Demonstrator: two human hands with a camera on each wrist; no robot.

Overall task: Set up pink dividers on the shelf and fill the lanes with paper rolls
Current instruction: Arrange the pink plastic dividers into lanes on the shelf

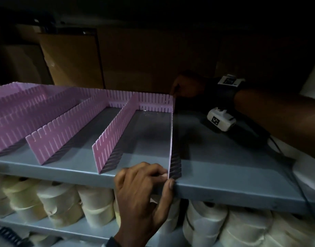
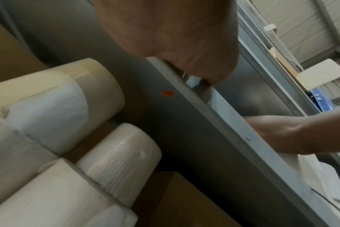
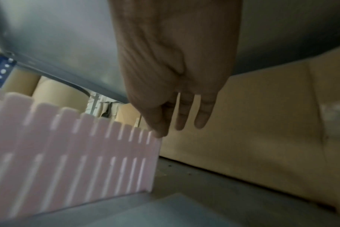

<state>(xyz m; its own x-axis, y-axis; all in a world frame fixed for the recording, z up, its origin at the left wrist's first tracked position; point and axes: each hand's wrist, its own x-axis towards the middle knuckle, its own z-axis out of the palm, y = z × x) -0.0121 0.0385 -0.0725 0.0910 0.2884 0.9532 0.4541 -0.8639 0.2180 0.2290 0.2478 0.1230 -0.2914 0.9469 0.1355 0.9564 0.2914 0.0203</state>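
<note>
Pinching the near end of the pink divider (image 1: 171, 132) at the shelf (image 1: 224, 157) front edge, left hand (image 1: 144, 189); it runs front-to-back, upright. Right hand (image 1: 186, 85), fingers straight, touches its far top corner.

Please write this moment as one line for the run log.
step: placing divider | left hand: pinches front end | right hand: touches back end | lanes: no rolls

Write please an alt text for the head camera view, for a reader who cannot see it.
A person's left hand pinches the near end of a pink divider at the front edge of a grey shelf, while the right hand reaches its far end. More pink dividers stand to the left; paper rolls fill the shelf below.
</note>
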